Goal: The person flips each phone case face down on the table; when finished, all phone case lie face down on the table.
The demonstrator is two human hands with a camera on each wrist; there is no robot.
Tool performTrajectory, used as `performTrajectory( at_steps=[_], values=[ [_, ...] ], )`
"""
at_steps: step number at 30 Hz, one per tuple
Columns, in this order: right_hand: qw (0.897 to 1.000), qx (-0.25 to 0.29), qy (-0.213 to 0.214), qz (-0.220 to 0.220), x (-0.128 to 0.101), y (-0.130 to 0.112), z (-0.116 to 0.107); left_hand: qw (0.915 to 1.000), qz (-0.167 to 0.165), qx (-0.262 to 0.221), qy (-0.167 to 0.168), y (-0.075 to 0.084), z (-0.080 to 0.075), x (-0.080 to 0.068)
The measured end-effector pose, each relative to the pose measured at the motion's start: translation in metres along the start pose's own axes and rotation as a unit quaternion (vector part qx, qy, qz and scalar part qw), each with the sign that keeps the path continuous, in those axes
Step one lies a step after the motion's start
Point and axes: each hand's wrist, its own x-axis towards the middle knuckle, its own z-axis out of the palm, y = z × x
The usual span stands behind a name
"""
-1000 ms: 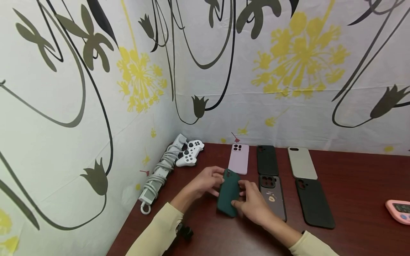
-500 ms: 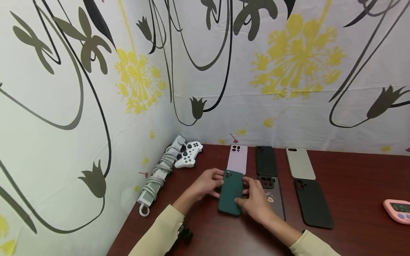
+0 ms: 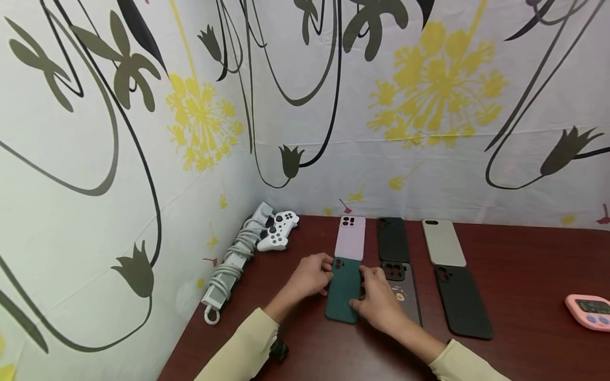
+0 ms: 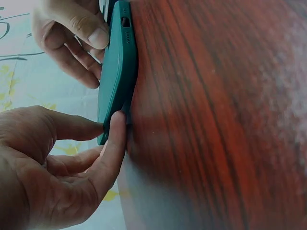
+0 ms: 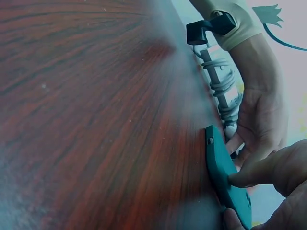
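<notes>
The green phone case (image 3: 343,289), which we judge light, flexible and best gripped along its long edges, lies flat on the table (image 3: 524,275) below the pink case (image 3: 350,238), pinched by 2 hands: left hand (image 3: 310,275), right hand (image 3: 378,304).

Table (image 3: 524,338): six phone cases in two rows of three. Rear row against the back wall, left to right: first case (image 3: 350,237), second case (image 3: 393,239), third case (image 3: 443,242); front row: held case (image 3: 343,290) between left hand (image 3: 312,275) and right hand (image 3: 378,301), fifth case (image 3: 402,291), sixth case (image 3: 461,301). Controller (image 3: 278,231) and power strip (image 3: 233,259) lie along the left wall; timer (image 3: 590,311) far right.
</notes>
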Motion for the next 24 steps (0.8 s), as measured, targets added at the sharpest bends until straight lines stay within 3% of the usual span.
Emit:
performTrajectory(
  at_steps=[8,14,24],
  values=[
    [0.999,-0.037,-0.01,0.0,0.0,-0.001,-0.002,0.9961,0.025,0.082,0.021,0.001,0.006,0.003],
    [0.999,-0.05,-0.006,-0.004,0.0,0.0,-0.002,0.9883,0.041,0.143,0.035,0.003,0.007,0.006],
    [0.99,-0.117,0.001,-0.082,-0.005,-0.005,-0.005,0.9783,0.051,0.199,0.03,0.003,-0.006,0.009]
  ],
)
